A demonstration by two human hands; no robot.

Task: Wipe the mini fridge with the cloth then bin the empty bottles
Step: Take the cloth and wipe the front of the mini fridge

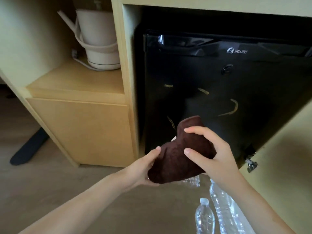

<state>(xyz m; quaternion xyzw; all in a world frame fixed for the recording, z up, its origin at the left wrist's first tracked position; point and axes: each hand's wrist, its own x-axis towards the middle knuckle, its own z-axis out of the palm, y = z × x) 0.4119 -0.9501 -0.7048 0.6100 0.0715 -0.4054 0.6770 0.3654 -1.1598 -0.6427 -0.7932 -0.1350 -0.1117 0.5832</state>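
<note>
Brown cloth [175,159] — between both hands [141,169] [214,154]

dim-ish warm indoor light, glare streaks on the glossy mini fridge [236,98], deep shadow in the recess above it, bottles [204,215] down low kinda blurry, wide-angle bend at edges

Dk brown cloth [177,159], black fridge [236,92] w/ yellowish streaks [232,108], clear bottles [205,217], white kettle [98,38], tan cabinet [81,129].
</note>
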